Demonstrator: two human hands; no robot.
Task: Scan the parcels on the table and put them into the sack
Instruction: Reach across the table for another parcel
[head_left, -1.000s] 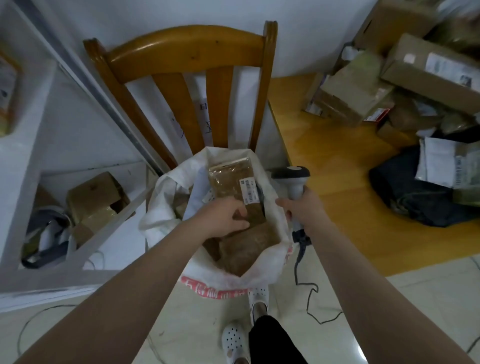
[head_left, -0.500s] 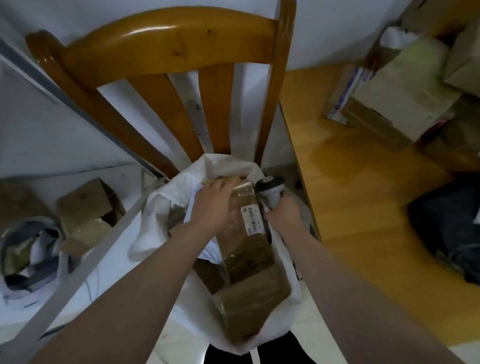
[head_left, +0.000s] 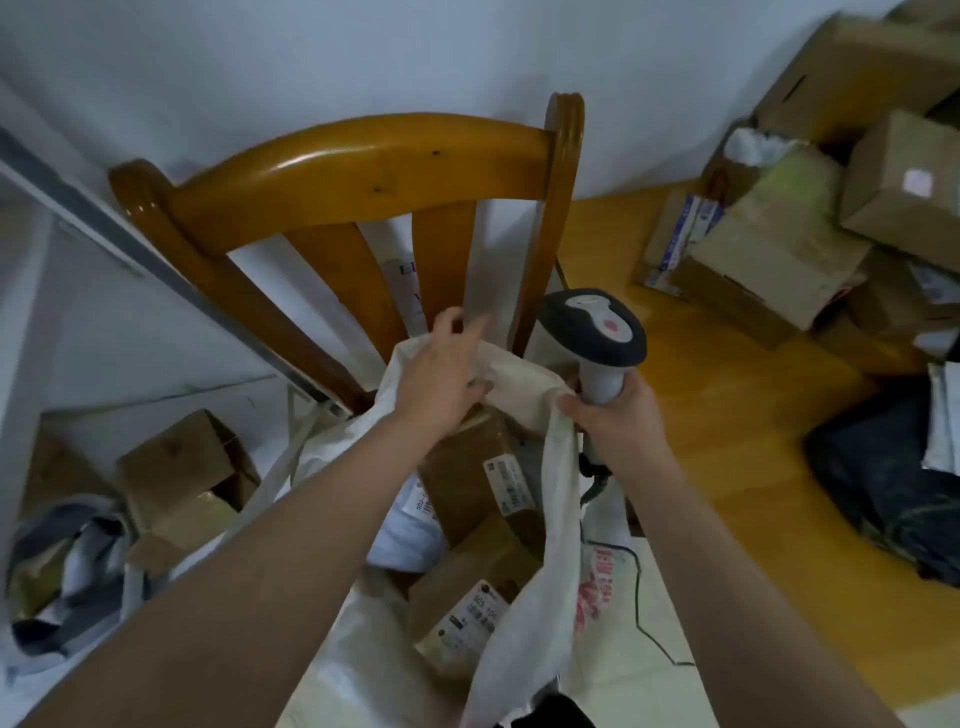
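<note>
The left hand (head_left: 441, 374) is reaching over the mouth of the white woven sack (head_left: 519, 649) at the centre of the frame. Its thumb and forefinger are standing apart, and its lower fingers are curling round the fold of the far rim. The right hand (head_left: 613, 415) is clamping its fingers round the grey handle of the barcode scanner (head_left: 592, 332) and seems to be pinching the near rim against it too.

The step in hand looks like opening and straightening the mouth after a drop. To do it well, both hands should be pulling the rim apart and slightly upward, so that the limp cloth is not folding over the load, and the scanner's dark cable (head_left: 644, 623) should be staying outside the mouth.

Inside the sack, a brown taped parcel (head_left: 467, 467) is lying aslant with its white label facing up. A second labelled parcel (head_left: 467, 597) is resting below it, and a white poly mailer (head_left: 405, 525) is lying to their left. More parcels are waiting at the upper right as a heap of cardboard boxes (head_left: 769, 260) on the wooden table (head_left: 701, 374).

The sack is looking thin and floppy, with red print on its outer side. The parcels are boxy, with glossy tape giving them a slick skin. The scanner head is rounded and smooth. The chair (head_left: 363, 171) behind the sack is lacquered wood with a curved top rail.
</note>
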